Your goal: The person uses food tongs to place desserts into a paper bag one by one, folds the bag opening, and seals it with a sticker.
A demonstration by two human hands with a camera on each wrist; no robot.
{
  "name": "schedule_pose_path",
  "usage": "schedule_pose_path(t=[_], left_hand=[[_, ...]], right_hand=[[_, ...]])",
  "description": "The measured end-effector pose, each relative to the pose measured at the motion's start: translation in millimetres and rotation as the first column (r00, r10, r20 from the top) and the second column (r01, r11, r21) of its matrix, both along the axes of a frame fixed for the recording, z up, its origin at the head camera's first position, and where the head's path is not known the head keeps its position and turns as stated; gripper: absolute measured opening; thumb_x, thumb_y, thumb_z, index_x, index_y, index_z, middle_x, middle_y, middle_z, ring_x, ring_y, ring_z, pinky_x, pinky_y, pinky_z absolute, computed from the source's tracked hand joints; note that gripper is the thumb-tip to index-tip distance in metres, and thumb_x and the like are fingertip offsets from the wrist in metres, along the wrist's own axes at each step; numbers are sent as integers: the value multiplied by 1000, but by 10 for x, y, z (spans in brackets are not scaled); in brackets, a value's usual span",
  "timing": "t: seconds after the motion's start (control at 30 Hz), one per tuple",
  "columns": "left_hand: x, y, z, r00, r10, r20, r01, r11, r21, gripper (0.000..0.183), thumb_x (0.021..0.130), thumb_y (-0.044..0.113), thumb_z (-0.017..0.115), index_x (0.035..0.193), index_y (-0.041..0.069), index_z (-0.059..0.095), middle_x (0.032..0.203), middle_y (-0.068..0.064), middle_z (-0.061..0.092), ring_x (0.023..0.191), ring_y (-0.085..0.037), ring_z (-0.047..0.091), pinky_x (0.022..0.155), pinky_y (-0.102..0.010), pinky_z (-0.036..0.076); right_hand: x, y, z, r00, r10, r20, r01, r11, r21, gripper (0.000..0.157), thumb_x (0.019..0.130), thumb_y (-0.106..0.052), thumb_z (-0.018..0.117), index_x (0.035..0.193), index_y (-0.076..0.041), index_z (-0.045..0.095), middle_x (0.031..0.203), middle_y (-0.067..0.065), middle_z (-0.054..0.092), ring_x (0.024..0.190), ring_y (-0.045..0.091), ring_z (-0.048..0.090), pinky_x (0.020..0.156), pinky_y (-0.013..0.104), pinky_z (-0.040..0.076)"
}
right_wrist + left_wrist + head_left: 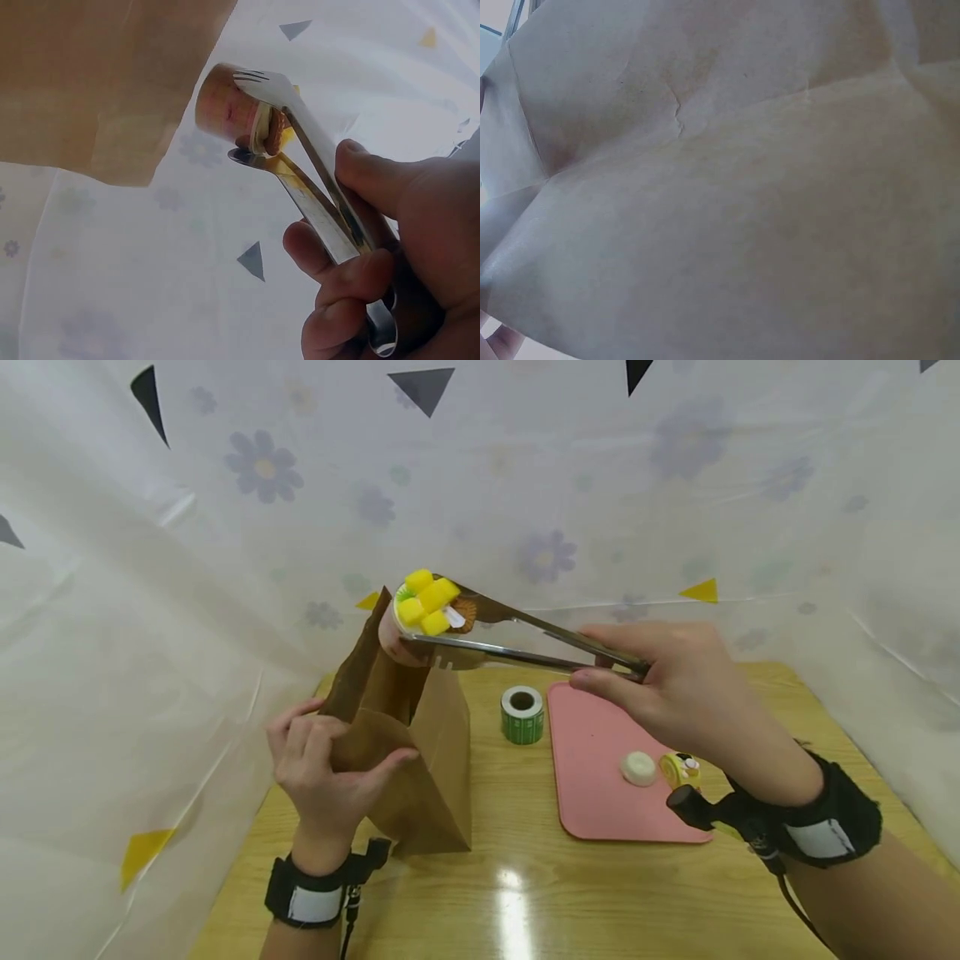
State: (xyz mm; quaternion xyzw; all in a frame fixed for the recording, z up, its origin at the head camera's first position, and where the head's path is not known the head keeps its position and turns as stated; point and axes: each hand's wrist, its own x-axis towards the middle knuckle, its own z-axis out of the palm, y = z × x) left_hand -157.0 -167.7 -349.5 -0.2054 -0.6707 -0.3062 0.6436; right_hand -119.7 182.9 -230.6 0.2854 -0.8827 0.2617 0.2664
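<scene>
Although pale print shows around the upright green-and-white roll of labels (522, 717), it is too small for you to read. Reddish marks on the side of the small pinkish dessert cup topped with yellow cubes (423, 602) are likewise too blurred to make out.

Your right hand (675, 685) is curled around the long silver metal tongs (517, 655), and their tips pinch the cup at the end far from your fingers. The cup tilts, its topping turned to the right, toward your right hand. It is held above the table, over the open top of the upright brown paper bag (446, 760), next to the raised left rim; whether cup and paper touch, you cannot tell. Your left hand (326, 764) grips the bag's rim at its near left side, holding the mouth apart.

The label roll stands between the bag and the left edge of the pink rectangular tray (588, 785), close to that edge. Bare wood-grain table (525, 818) runs nearer to you. On the tray, a round white bun (639, 768) sits just beside a decorated yellow cake roll (678, 770).
</scene>
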Motion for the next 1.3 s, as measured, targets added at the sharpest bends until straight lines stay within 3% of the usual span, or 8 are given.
schedule_pose_path(t=[0.33,0.67,0.9,1.3], left_hand=[[-12,36,-12,1000,-11,-2,11,1000,0,85,73,81,77,69,0,51,64,-15,49,72,-40,60,93,-51,49],[-23,31,-35,1000,-12,-2,12,1000,-11,85,72,81,78,70,0,52,65,-16,51,76,-41,64,91,-52,48],[-30,66,-27,999,-19,-29,19,1000,1,83,73,79,78,68,0,52,63,-15,49,72,-40,62,91,-52,49],[-39,58,-19,999,-11,-31,11,1000,7,83,74,79,78,68,0,53,63,-16,50,73,-41,63,91,-52,49]], right_hand=[[-42,-87,-55,999,36,18,-37,999,15,42,88,-22,86,128,-14,76,99,-1,80,56,2,52,50,22,46],[-74,-83,-114,999,29,44,-31,999,36,40,89,-24,85,125,-11,76,90,-4,77,50,0,46,49,23,42],[-52,-36,-124,1000,-2,20,3,1000,-17,42,86,-22,87,126,-14,77,81,-8,72,46,0,26,47,21,29],[-16,130,-155,999,-40,-2,40,999,0,45,86,-21,87,129,-17,75,89,-4,75,44,-6,21,44,21,27]])
